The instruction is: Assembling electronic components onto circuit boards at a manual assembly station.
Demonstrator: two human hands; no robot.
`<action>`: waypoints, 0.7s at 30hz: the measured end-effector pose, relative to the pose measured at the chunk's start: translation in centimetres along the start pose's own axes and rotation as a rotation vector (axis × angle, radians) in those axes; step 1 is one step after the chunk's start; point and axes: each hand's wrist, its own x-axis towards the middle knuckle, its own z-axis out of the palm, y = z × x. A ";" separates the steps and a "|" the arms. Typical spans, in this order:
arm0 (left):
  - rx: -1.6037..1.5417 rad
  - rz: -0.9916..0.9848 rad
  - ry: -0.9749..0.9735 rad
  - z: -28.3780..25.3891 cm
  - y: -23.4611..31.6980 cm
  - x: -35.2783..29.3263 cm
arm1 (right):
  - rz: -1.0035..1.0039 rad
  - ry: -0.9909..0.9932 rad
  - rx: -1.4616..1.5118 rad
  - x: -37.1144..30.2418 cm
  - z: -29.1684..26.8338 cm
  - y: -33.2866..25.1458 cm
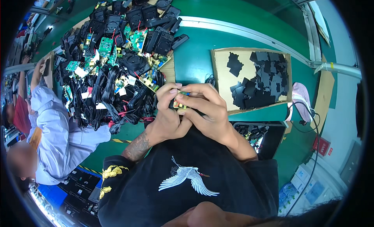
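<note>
Close in front of my chest, both hands meet around a small circuit board [180,102] with yellow and green parts. My left hand [167,114] grips it from the left, fingers curled and thumb on top. From the right, my right hand [208,110] pinches the same board between thumb and fingers. Most of the board is hidden by my fingers. Just beyond and to the left lies a big heap of black plastic housings [134,63] with green circuit boards [106,46] and bundled black cables [113,86].
A shallow cardboard box [222,82] of thin black cut pieces [263,80] stands on the green table at right. Beside it is a pinkish mesh shoe-like item [301,96]. A metal rail [241,30] crosses behind. At left sits another person in a pale smock [58,129].
</note>
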 end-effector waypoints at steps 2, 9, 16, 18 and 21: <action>0.014 0.010 0.016 0.2 0.0 -0.2 | -0.072 0.030 -0.112 0.1 0.0 0.0; -0.013 0.034 0.069 0.1 0.4 0.1 | -0.022 -0.019 0.015 -0.1 0.0 -0.4; -0.003 0.000 0.014 0.0 0.5 0.1 | -0.051 0.024 0.035 -0.5 0.4 0.4; -0.022 0.001 0.022 0.3 0.3 -0.2 | -0.064 0.028 0.022 -0.4 0.2 0.2; -0.042 0.000 0.035 0.3 0.7 -0.1 | -0.048 -0.011 0.052 -0.1 0.0 -0.4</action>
